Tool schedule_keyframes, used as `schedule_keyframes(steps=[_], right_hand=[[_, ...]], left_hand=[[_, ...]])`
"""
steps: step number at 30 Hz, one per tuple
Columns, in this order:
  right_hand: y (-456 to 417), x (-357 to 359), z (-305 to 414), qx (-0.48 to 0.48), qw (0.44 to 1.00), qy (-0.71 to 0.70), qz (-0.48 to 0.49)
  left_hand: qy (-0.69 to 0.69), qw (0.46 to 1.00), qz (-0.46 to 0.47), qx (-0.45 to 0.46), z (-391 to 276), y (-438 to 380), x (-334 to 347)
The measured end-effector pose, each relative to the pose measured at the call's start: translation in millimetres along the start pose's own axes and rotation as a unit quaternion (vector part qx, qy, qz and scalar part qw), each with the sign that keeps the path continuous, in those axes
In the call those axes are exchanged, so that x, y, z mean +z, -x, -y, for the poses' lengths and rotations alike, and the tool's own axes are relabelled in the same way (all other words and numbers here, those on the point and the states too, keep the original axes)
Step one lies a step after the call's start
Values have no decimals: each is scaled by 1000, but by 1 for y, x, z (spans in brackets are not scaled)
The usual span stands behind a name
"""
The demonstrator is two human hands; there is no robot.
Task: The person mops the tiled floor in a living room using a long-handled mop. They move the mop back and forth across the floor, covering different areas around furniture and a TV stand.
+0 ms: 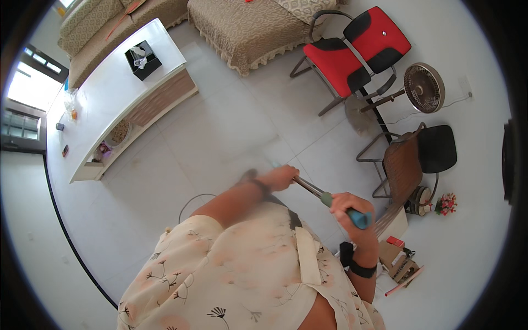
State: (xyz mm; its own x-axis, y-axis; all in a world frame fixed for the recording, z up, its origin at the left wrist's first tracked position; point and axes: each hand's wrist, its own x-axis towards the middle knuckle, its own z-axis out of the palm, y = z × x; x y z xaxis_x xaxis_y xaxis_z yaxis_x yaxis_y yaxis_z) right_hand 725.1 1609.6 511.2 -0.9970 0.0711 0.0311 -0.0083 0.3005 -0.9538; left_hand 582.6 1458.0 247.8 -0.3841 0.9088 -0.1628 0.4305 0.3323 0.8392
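Observation:
A long pole [309,187] with a metal shaft and a green and blue grip slants across the front of my body. My left hand [284,177] is closed round the metal shaft, farther from the grip's end. Around the grip, close to its blue end, my right hand [350,206] is wrapped. A dark band circles each wrist. The pole's far end is blurred and mostly hidden past my left hand, over the tiled floor, so what it carries cannot be told.
A curved white table [111,95] stands at the left, a covered sofa [239,29] at the top. At the right are a red and black chair [334,66], a standing fan [423,88] with a cord, a brown chair [402,165] and a cardboard box [396,258].

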Motion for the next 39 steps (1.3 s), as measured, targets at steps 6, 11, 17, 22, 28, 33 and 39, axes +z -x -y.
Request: schedule_keyframes(steps=[6,11,17,22,28,33,39], right_hand=[[-43,-7,11,19,996,-56,-73],[-108,25,-10,-70,997,-17,-1],[-163,74,-58,-78,996,20,38],[-163,85,-71,-104,990,50,84],[-111,48,-63,-87,994,58,30],[-43,7,-27,-8,998,58,-30],[48,-17,9,51,989,80,-116]], left_hand=[[8,998,-54,20,13,-38,-20],[43,978,-195,-55,64,-54,-78],[-12,957,-287,-49,95,-50,-129],[-59,965,-252,-52,116,-45,-106],[-67,992,-106,-31,78,-62,-70],[-18,1000,9,22,12,-78,-19],[-13,974,212,77,-74,-76,41]])
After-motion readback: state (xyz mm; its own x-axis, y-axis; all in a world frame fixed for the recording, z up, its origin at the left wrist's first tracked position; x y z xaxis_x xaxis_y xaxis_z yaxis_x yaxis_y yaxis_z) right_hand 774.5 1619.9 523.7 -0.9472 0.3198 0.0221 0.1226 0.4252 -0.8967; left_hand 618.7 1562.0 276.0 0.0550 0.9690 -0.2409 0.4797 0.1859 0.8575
